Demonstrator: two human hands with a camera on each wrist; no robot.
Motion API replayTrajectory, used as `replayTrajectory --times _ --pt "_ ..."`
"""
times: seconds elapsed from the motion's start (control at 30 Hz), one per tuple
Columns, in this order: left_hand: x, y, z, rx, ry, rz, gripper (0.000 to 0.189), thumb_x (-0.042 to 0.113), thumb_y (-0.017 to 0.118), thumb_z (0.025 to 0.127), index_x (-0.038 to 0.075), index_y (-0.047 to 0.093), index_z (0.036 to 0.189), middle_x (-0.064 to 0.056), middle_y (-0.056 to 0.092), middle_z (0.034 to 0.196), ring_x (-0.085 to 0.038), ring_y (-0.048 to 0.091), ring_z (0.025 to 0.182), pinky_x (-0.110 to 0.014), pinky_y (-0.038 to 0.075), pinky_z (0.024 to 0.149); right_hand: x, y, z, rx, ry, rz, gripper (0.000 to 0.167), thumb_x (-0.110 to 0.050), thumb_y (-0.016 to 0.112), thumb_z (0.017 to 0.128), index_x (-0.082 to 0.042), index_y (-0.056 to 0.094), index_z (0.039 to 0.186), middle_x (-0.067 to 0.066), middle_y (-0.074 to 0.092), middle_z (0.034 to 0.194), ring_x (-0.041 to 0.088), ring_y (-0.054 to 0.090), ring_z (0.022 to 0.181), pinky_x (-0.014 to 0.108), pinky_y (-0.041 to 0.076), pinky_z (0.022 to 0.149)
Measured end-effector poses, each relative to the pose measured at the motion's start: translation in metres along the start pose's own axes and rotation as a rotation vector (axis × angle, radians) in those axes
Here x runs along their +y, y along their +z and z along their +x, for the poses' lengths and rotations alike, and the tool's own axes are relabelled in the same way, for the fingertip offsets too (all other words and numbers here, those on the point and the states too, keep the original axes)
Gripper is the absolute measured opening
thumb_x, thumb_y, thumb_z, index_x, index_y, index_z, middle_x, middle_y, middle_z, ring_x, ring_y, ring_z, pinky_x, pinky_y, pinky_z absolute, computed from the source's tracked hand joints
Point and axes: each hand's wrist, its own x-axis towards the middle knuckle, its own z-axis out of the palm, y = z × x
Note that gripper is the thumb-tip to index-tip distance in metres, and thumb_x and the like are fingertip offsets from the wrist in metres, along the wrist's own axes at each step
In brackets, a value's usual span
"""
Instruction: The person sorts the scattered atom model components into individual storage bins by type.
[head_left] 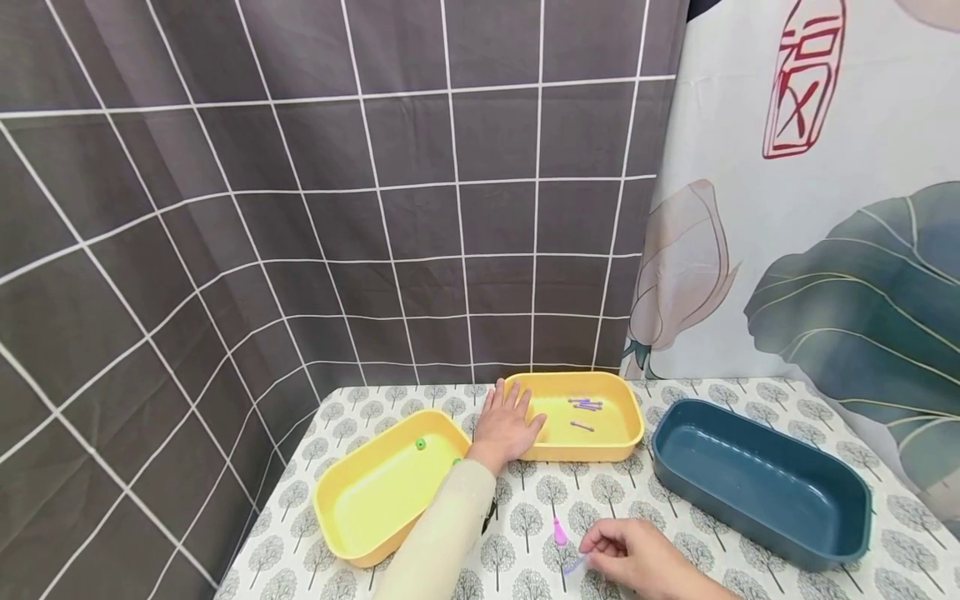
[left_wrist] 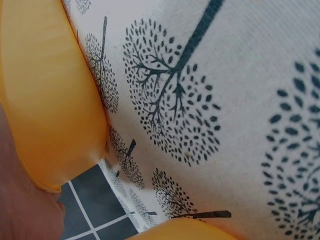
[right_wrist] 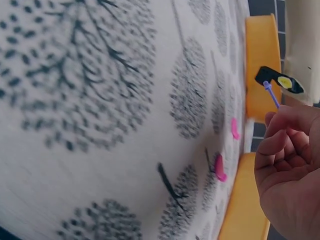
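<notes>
With fingers spread, my left hand rests over the left rim of the back yellow bin. Inside that bin lie several small purple sticks with knobbed ends. My right hand, low over the front of the table, pinches another purple stick between thumb and index finger; its knobbed tip points outward. Just beyond this hand, a small pink piece lies on the tablecloth. The right wrist view shows two pink pieces on the cloth.
A second yellow bin, left of my left forearm, has small green pieces in it. To the right stands a dark blue bin. The tablecloth carries a tree print. A grey gridded curtain hangs behind the table.
</notes>
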Motion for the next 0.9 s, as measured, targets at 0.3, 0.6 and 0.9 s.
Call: replayTrajectory --times 0.3,0.6,0.9 --pt "0.000 0.001 0.000 -0.001 -0.001 0.007 0.066 0.055 0.028 0.107 0.017 0.030 0.161 -0.004 0.016 0.170 -0.034 0.007 0.157 -0.048 0.009 0.127 -0.008 -0.013 0.013 0.054 0.059 -0.029 0.005 -0.011 0.073 0.091 -0.015 0.072 0.093 -0.012 0.065 0.077 -0.004 0.056 0.065 0.021 0.053 0.057" --pt "-0.001 0.003 0.001 0.001 0.002 0.014 0.067 0.057 0.025 0.106 0.018 0.030 0.161 -0.004 0.016 0.170 -0.034 0.007 0.157 -0.047 0.010 0.127 -0.013 -0.027 0.030 0.091 0.076 -0.053 0.005 -0.012 0.074 0.089 -0.011 0.073 0.095 -0.010 0.066 0.079 -0.001 0.057 0.068 0.020 0.053 0.059" --pt "-0.001 0.001 -0.001 0.004 0.004 0.022 0.067 0.057 0.024 0.106 0.018 0.032 0.160 -0.004 0.019 0.169 -0.033 0.008 0.157 -0.045 0.009 0.127 -0.010 -0.040 0.044 0.135 0.152 -0.040 0.010 -0.013 0.075 0.090 -0.006 0.073 0.098 -0.002 0.069 0.084 0.001 0.058 0.072 0.020 0.053 0.062"
